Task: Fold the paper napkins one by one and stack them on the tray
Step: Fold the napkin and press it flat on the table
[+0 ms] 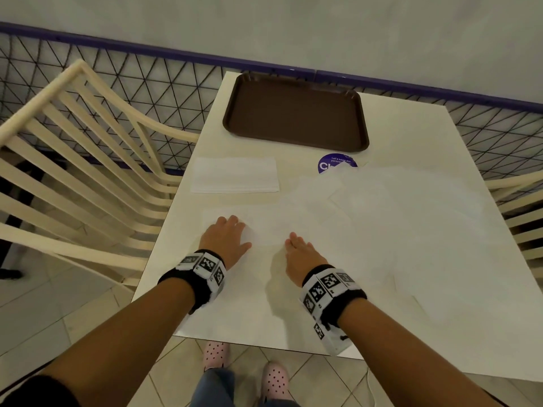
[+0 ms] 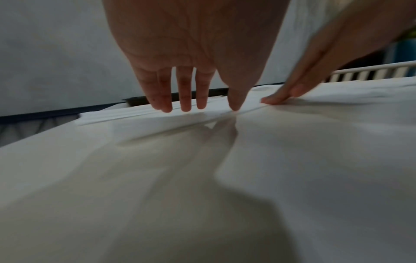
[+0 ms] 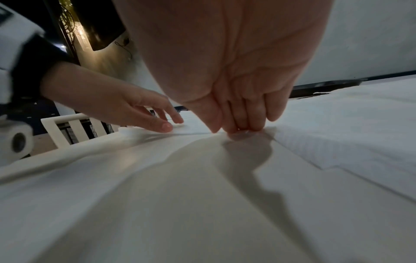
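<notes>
A white surface [image 1: 411, 136] stands against a mesh railing [image 1: 117, 83], with a cream slatted chair [image 1: 73, 160] left of the left hand [image 1: 224, 240]. That hand lies spread, fingers straight, on the unfolded napkin [image 1: 264, 227]. The right hand [image 1: 299, 251] touches the same sheet; the right wrist view shows its fingers [image 3: 238, 122] bunched, pinching the paper. Beyond the left hand lies a folded napkin stack [image 1: 235, 175]; farther off, the brown tray [image 1: 296, 113]. Loose napkins [image 1: 396, 201] spread beyond the right hand.
</notes>
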A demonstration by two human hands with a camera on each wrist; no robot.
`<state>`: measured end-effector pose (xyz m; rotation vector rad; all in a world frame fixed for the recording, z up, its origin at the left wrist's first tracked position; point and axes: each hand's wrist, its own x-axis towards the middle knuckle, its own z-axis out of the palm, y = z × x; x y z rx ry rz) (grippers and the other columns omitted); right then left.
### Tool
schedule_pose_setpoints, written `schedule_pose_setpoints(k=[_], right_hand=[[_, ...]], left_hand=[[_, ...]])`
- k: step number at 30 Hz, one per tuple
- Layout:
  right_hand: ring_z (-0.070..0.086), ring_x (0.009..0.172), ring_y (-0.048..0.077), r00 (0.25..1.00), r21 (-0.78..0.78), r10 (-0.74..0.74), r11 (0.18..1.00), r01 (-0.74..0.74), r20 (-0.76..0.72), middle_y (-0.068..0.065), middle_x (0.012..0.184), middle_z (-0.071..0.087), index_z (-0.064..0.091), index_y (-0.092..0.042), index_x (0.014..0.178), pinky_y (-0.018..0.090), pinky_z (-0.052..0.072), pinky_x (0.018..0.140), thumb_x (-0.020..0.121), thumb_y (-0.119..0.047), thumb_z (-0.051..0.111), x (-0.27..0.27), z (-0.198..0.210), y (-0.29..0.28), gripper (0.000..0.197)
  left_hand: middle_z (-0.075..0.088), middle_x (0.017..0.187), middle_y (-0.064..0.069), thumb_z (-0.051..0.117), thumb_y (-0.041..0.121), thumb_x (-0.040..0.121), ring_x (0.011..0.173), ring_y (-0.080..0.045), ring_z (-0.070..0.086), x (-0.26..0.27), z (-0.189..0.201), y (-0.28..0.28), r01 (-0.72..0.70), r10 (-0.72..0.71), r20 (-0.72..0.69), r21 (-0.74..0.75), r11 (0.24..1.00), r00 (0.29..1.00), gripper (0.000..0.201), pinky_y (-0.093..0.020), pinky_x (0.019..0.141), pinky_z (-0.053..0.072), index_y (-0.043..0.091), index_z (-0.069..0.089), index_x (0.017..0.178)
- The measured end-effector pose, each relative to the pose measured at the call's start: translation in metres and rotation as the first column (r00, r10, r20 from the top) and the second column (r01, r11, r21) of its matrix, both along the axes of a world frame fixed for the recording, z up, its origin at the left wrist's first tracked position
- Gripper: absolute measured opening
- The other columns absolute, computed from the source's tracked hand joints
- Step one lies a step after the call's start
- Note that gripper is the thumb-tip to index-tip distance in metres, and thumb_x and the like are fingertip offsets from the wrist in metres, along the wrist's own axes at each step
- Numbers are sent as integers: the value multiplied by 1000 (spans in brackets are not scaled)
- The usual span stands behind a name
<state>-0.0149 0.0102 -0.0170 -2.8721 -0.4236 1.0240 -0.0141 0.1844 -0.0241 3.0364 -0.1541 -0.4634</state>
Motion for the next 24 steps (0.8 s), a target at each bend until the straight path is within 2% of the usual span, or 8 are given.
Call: schedule_pose_setpoints(k=[3,5,10,14,16,18,21,24], right_hand=[[5,146,22,1000,-18,10,1000,-10,20,12,158,-3,7,1,148,32,7,119,96,-5,23,2,2,4,55],[6,146,23,999,-41,28,999,-27,30,14,157,-2,9,1,148,33,8,120,97,-10,28,2,3,5,55],[11,145,25,999,-50,42,998,-40,31,12,158,1,11,0,148,33,11,119,96,-6,26,2,8,5,54],[17,143,27,996,-83,84,993,-80,43,11,157,5,14,0,147,34,15,117,96,-5,24,3,12,4,52],[23,140,28,994,-97,93,991,-88,54,12,155,13,22,2,144,34,18,116,96,-6,25,4,12,4,49],[33,134,27,991,-125,118,986,-110,60,13,149,27,33,1,138,34,22,114,96,-7,27,6,12,6,43],[45,125,26,976,-200,199,963,-179,83,12,135,47,48,-3,127,36,21,114,96,-11,29,13,15,11,37],[46,124,27,962,-226,251,949,-221,111,11,131,51,48,-5,127,37,21,113,99,-19,31,19,22,16,35]], left_hand=[[22,151,-4,30,38,99,136,-24,24,-19,-2,-30,136,-136,-9,-26,990,991,53,-33,109,27,14,21,146],[17,153,-4,26,39,100,138,-26,20,-29,-8,-45,165,-166,-31,-11,986,986,56,-35,112,24,14,14,148],[14,154,-3,21,42,100,139,-28,16,-42,-16,-39,71,-70,-15,67,995,997,58,-34,114,18,12,8,149],[19,152,-2,17,41,100,135,-26,24,-56,-17,-5,-32,33,-3,94,995,999,57,-32,110,25,11,11,148],[28,148,-6,17,40,100,129,-28,33,-63,-15,16,-99,97,19,89,991,995,57,-33,104,33,8,20,147],[36,144,-9,26,37,100,124,-29,39,-69,-12,31,-140,137,35,90,986,990,54,-35,99,38,6,28,144],[32,143,-6,24,37,100,125,-24,37,-65,-4,42,-120,119,17,184,976,993,52,-31,101,34,8,28,143],[24,147,-4,32,38,98,133,-21,28,-46,6,43,-60,61,0,184,981,998,52,-29,109,25,11,27,143]])
